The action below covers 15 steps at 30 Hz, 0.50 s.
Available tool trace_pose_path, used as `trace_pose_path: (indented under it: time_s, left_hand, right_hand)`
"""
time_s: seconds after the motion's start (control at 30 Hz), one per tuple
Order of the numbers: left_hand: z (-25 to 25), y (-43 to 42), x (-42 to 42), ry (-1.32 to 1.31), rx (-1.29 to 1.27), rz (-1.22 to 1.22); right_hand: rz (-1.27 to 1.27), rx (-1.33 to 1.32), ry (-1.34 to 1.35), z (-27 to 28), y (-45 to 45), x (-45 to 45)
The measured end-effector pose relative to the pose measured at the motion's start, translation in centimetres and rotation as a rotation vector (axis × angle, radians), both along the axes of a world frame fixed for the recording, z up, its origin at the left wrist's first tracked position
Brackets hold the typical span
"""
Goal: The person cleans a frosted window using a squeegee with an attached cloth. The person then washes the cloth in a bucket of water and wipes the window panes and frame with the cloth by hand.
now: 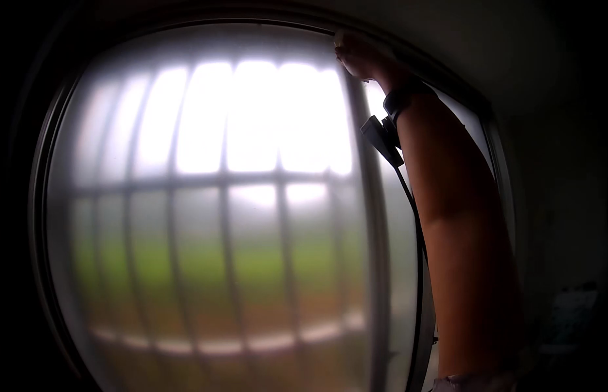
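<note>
My right hand (357, 57) is raised to the top of a frosted window (206, 215), near the upper end of the upright bar (376, 248). Its fingers look closed, and a small pale patch (339, 42) shows at their tips, too dark and small to identify. A dark band (408, 95) circles my right wrist. Beside it is a black device (382, 140), with a cable (412, 199) running down along the forearm. My left hand is out of view.
A dark frame (41, 202) curves around the window's left edge. Blurred bars and green and brown areas show through the glass. The wall (559, 163) at the right is in deep shadow, with a faint pale object (574, 300) low down.
</note>
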<state>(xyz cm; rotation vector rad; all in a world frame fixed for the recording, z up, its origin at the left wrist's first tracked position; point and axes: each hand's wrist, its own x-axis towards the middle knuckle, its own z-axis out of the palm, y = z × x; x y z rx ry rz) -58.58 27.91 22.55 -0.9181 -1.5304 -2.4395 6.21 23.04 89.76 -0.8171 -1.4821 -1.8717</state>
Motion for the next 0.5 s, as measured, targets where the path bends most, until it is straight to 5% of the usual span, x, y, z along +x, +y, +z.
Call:
trace_pose_path:
  time_s: [0.5]
  left_hand:
    - [0.3, 0.1, -1.0, -0.032, -0.016, -0.047]
  right_hand:
    - [-0.278, 0.042, 0.526, -5.3, -3.9, 1.7]
